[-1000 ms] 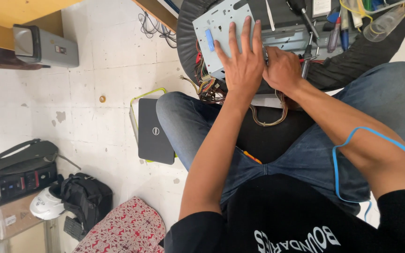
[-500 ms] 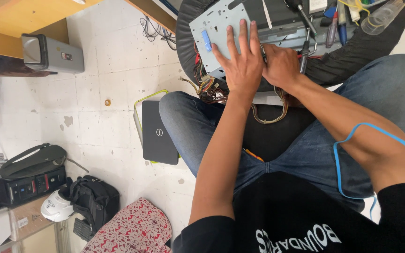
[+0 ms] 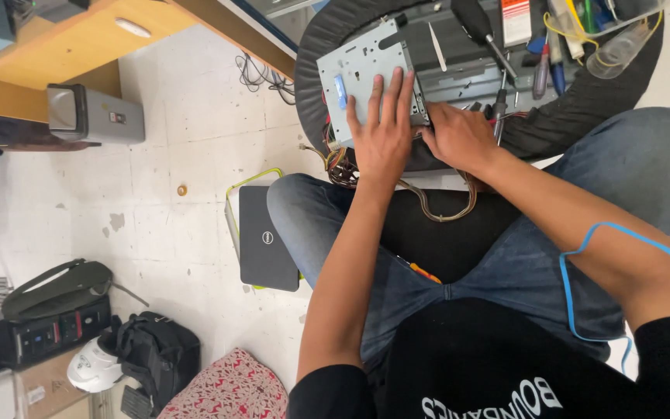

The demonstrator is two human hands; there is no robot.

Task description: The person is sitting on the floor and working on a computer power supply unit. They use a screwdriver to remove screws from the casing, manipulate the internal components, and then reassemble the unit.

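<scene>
In the head view, the grey metal drive casing (image 3: pixel 366 81) is pressed flat by the left hand (image 3: pixel 381 136), fingers spread wide, on the round black stool (image 3: pixel 583 101). The right hand (image 3: pixel 459 138) is curled at the casing's right edge; what it grips cannot be told. A closed black laptop (image 3: pixel 265 240) lies on the floor.

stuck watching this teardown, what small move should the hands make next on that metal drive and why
Probably keep the left hand pressing flat on the grey metal drive while the right hand works its near edge, since the drive sits loose on a round black stool.
</scene>
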